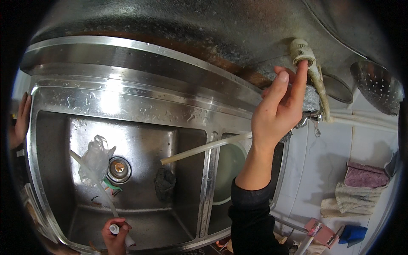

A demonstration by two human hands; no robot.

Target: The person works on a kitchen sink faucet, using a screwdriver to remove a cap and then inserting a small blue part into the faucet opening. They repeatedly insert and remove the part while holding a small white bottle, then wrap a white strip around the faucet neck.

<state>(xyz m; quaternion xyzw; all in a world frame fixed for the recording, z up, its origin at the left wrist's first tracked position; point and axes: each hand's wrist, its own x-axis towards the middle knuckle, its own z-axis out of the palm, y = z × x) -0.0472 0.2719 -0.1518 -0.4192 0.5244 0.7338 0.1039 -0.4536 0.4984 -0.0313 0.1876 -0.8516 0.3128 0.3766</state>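
My right hand (278, 108), in a black sleeve, reaches up to the wall. Its index finger is stretched out, with the tip at the open end of a white plastic pipe fitting (300, 47). The thumb stands apart and the other fingers are partly hidden; I see nothing held. At the lower edge my left hand (115, 244) is closed around a whitish tube (101, 185) with a white end piece. That tube slants up over the sink basin (140, 195), across a crumpled clear plastic bag (97, 158). A second pale hose (199, 149) juts into the basin from the right.
A drain (119, 169), a dark grey cloth (164, 183) and a small green item (111, 185) lie in the basin. Another person's hand (22, 121) rests by the left rim. A dripping tap (314, 116), a perforated skimmer (376, 85) and hanging cloths (366, 174) are at right.
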